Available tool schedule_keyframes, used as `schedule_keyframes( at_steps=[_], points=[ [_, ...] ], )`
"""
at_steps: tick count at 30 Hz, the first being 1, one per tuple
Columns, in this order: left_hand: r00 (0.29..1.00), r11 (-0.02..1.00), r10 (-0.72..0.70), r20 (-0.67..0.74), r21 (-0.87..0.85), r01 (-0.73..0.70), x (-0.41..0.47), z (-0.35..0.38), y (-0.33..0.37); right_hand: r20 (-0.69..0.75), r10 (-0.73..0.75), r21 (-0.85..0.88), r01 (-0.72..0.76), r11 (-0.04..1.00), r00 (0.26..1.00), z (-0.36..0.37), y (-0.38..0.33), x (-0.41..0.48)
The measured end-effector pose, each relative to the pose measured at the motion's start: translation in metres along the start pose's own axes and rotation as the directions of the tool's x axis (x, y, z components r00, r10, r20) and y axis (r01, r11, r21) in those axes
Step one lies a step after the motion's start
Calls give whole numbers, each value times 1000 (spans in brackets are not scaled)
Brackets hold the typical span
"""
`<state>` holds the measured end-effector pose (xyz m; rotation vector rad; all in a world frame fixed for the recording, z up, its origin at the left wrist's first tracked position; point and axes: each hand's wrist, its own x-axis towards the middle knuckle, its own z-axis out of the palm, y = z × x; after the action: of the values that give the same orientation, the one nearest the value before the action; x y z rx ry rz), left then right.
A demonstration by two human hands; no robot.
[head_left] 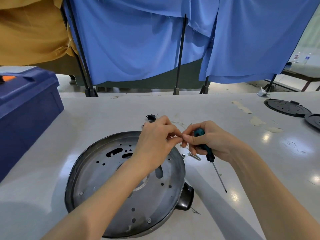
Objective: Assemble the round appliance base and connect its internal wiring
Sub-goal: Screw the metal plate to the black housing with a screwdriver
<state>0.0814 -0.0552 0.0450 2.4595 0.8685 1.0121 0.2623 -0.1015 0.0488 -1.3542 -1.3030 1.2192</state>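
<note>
A round grey metal base plate (103, 184) with many holes and slots lies on the white table, a black socket housing (186, 199) at its right rim. My left hand (155, 139) hovers above the plate's far edge and pinches a small part at its fingertips. My right hand (206, 139) grips a teal-handled screwdriver (210, 157), its shaft pointing down towards me, while its thumb and forefinger meet the left fingertips on the same tiny part. Thin pale wires (180, 122) trail behind the hands. The pinched part itself is too small to identify.
A small black connector (151, 117) lies beyond the hands. Small metal pieces (194, 156) sit by the plate's right edge. A blue plastic crate (26, 108) stands at the left. Two black round covers (285, 108) lie at the far right. Blue curtains hang behind the table.
</note>
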Motion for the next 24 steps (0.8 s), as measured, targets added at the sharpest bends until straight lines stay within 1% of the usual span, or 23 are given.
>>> schedule_keyframes(
  at_steps=[3, 5, 7, 9, 12, 14, 17, 21, 24],
  points=[
    [1000, 1000, -15, 27, 12, 15, 1, -1, 1, -19, -2, -52, 1, 999, 1000, -3, 1, -1],
    [993, 995, -95, 67, 44, 92, 3, -3, -2, -80, 5, -56, -10, 998, 997, -6, 4, -1],
    [975, 974, -193, 108, 144, 177, 2, -3, -8, -131, 25, -46, -31, 998, 991, -8, 8, -2],
    [953, 938, -277, 121, 247, 242, -2, -4, -17, -121, 57, -33, -62, 998, 991, -6, 11, -3],
    [935, 865, -338, 110, 428, 262, -10, -5, -28, -63, 110, 9, -110, 994, 992, 4, 15, -3],
    [924, 825, -365, 113, 498, 265, -13, -5, -33, -47, 129, 46, -127, 991, 991, 11, 16, 0],
    [890, 827, -414, 189, 488, 281, -16, -6, -36, -53, 124, 39, -122, 992, 991, 18, 15, 0],
    [835, 871, -425, 350, 408, 273, -16, -9, -34, -60, 112, 23, -110, 994, 992, 16, 11, -7],
    [798, 883, -425, 427, 391, 261, -18, -12, -29, -41, 111, -29, -112, 993, 993, 13, 9, -15]
  ],
)
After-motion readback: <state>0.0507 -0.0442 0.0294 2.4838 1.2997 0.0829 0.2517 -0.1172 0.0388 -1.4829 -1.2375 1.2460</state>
